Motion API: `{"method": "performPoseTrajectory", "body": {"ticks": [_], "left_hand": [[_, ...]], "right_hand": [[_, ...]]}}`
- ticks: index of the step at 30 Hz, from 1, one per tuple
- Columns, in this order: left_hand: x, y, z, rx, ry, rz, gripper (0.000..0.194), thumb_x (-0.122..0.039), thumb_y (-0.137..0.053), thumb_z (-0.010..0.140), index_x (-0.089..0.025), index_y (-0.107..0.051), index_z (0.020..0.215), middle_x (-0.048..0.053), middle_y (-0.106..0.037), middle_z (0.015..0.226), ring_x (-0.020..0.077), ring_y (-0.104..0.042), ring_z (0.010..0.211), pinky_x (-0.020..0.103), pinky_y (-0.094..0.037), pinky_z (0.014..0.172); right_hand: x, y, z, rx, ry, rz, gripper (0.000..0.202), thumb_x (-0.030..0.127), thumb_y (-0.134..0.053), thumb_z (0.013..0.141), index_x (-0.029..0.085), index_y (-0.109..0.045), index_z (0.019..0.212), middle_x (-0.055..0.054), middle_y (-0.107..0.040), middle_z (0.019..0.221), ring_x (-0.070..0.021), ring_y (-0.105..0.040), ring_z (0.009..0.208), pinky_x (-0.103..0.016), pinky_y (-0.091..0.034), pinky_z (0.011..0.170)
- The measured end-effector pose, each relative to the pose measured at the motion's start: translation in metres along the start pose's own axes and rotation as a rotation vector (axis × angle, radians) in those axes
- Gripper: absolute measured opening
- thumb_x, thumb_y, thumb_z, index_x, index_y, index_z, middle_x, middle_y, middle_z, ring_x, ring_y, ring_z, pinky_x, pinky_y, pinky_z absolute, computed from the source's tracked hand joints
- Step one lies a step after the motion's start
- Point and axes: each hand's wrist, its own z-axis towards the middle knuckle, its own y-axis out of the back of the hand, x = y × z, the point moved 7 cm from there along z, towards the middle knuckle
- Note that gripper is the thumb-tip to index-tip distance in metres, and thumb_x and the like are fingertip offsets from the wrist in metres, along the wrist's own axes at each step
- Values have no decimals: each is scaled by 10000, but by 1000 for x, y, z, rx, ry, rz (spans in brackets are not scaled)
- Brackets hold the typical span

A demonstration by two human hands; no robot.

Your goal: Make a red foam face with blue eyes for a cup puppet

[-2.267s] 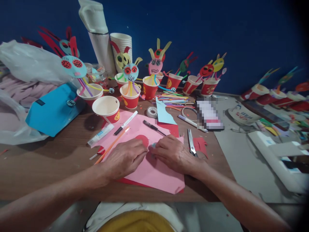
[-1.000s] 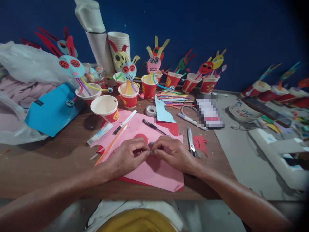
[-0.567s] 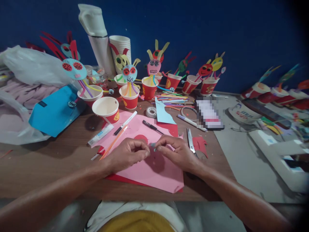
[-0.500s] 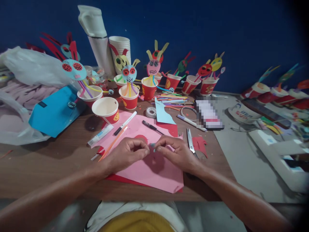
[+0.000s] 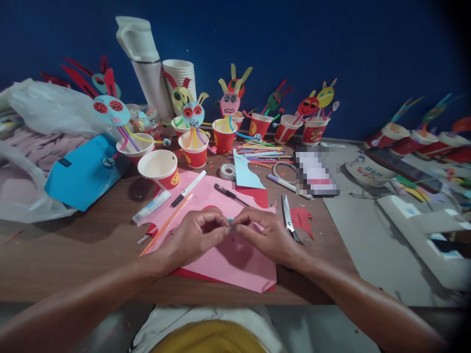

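Light-blue paper scrap [image 5: 230, 220] is up between both hands' fingertips, above the pink paper sheet [image 5: 239, 274]. Tiny and mostly covered, so shape and even material are a best guess.

Change: half a second ago there was a gap and only the right side had it; now the fingertips meet. Means both hands are at the scrap. Right hand [image 5: 268, 235]: thumb and forefinger pinching it. Left hand [image 5: 196, 238]: thumb and fingertips drawn together at its edge; can't tell if gripping or just touching.

Around them: black pen [image 5: 225, 190] just beyond, on the sheet; orange straw [image 5: 167, 226] and black-capped marker [image 5: 189, 188] by the left. Scissors [image 5: 287, 214] right of the sheet, red paper offcut [image 5: 302, 222] beside. Tape roll [image 5: 227, 171] and paper cup [image 5: 158, 169] farther back on the bench [image 5: 66, 260].
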Motion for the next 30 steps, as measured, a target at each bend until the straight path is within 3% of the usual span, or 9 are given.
{"method": "performPoseTrajectory", "body": {"ticks": [5,9,16,30], "left_hand": [[12,-8,-2,106,266,-331,175,-302,-657,718,-139,-595,703,-34,-518,544,53,-401,446,178,-262,417],[14,-22,-8,183,416,-645,252,-324,-743,630,-139,-579,674,-45,-496,472,40,-372,390,164,-220,380],[8,-40,-13,285,479,-849,267,-287,-776,608,-114,-574,630,-33,-515,480,29,-368,367,162,-253,370],[8,-52,-16,355,497,-915,258,-259,-781,610,-103,-581,658,-12,-540,562,27,-379,407,165,-253,387]], "right_hand": [[-8,5,1,-21,-63,141,113,225,-546,841,182,-651,849,-1,-670,775,-121,-607,712,-231,-473,655],[1,7,1,-46,53,155,72,190,-592,811,177,-659,835,-14,-659,778,-127,-598,732,-256,-473,693],[20,7,-4,-13,241,200,57,192,-624,811,188,-674,837,-39,-641,799,-135,-587,744,-279,-482,690],[19,7,-8,30,257,230,48,152,-620,799,183,-646,773,-23,-598,779,-129,-566,742,-272,-465,685]]}}
